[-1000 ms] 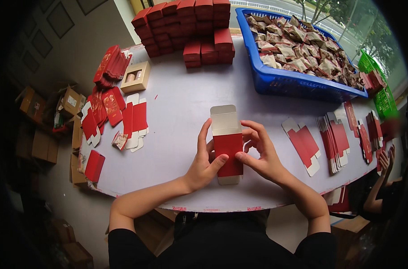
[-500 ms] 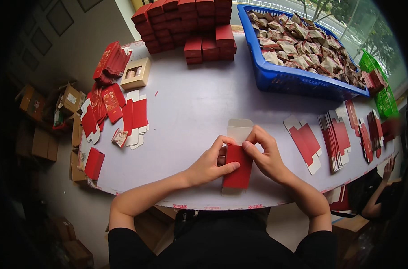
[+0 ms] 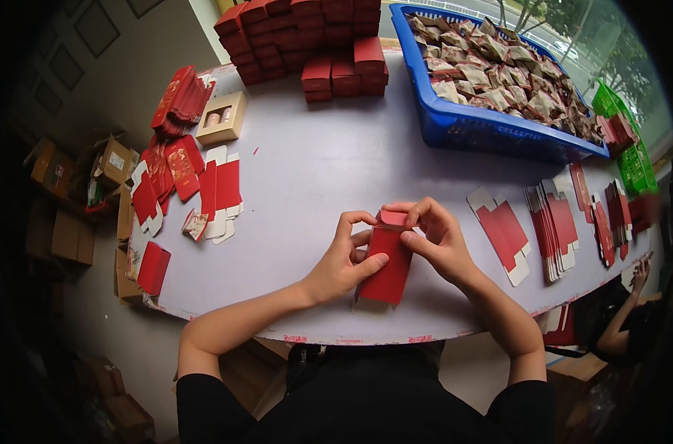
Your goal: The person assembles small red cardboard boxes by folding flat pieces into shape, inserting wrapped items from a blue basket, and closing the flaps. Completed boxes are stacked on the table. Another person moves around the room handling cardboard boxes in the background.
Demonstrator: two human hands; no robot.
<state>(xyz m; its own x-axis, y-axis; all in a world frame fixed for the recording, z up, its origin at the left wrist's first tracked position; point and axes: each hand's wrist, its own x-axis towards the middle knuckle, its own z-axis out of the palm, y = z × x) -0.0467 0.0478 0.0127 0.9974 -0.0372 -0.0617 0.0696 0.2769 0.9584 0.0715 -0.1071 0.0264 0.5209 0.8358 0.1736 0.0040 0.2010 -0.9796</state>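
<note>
Far left, a small red box (image 3: 153,268) is parked near the counter (image 3: 299,174) edge, with flattened red-and-white cartons (image 3: 229,185) and a little packet (image 3: 194,224) dumped just beyond it, probably so the middle is left free. A cream windowed box (image 3: 220,122) is set behind those, and closed red boxes (image 3: 299,44) are piled at the back, stacked tight, presumably to save room.

Middle: the red carton (image 3: 390,272) is held at the near side of the counter, tilted a bit. It's gripped along its left side by the left hand (image 3: 338,268), thumb flat on the front, fingers curled round the side, seemingly so it can't slide. The red top flap (image 3: 393,218) is pinched at its right end by the right hand (image 3: 441,238), thumb at the carton's corner, likely for control of the bend.

On the right, a blue basket (image 3: 492,139) is heaped with wrapped packets (image 3: 492,70), and flat cartons (image 3: 501,235) are laid out within easy reach, it seems.
</note>
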